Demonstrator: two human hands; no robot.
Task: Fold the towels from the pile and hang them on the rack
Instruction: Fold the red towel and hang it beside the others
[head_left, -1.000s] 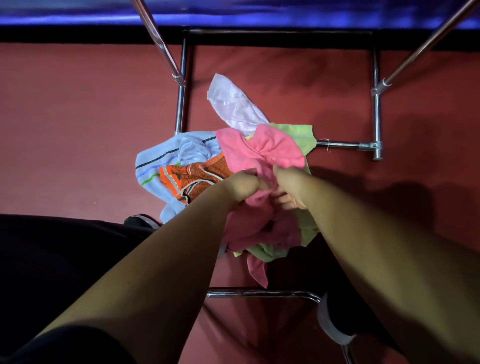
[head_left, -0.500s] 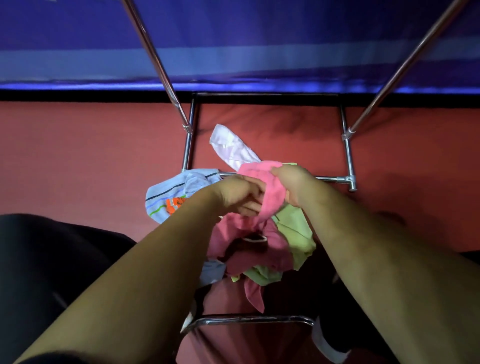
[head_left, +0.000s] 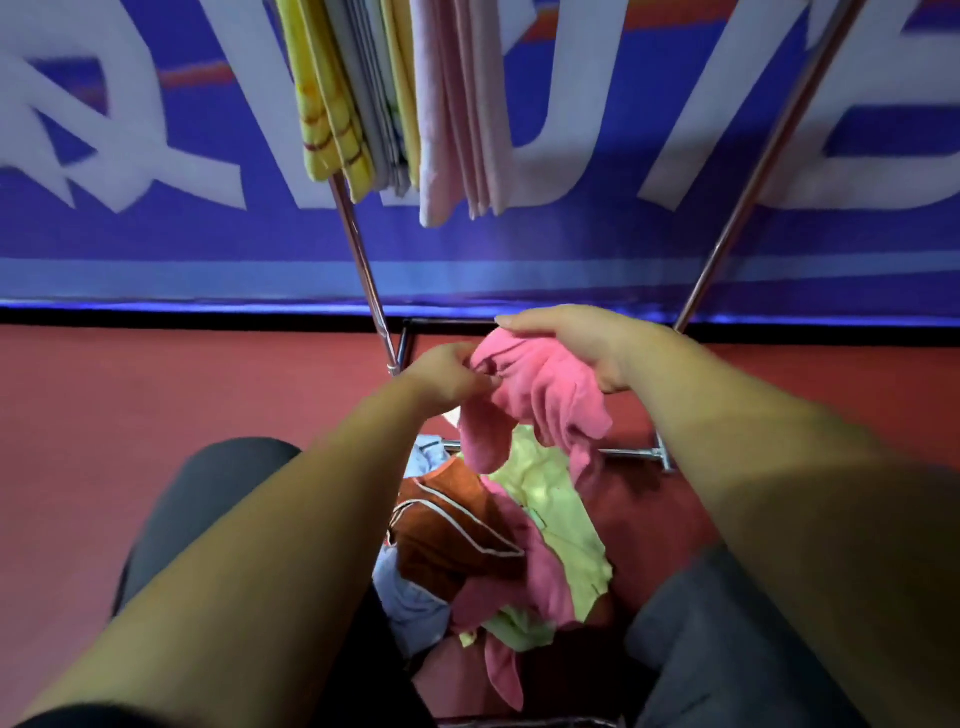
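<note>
**Both my hands hold the pink towel over the pile.**

Nearest to me are my knees in dark trousers (head_left: 208, 499). Between them the pile (head_left: 467, 561) lies on the red floor (head_left: 156, 405): a light green towel (head_left: 550, 499), a brown towel (head_left: 441, 530) with white edging and a pale blue towel (head_left: 410, 603). Above it the pink towel (head_left: 540, 400) hangs crumpled, its folds dropping toward the pile. My left hand (head_left: 449, 382) pinches its left edge with curled fingers. My right hand (head_left: 576, 343) is closed over its top, with the fingers hidden behind the cloth. Further away the rack (head_left: 363, 260) rises on slanted metal poles. Folded yellow towels (head_left: 327, 104) and pale pink towels (head_left: 457, 104) hang on it. Behind it is a blue banner (head_left: 156, 239) with big white letters.
</note>
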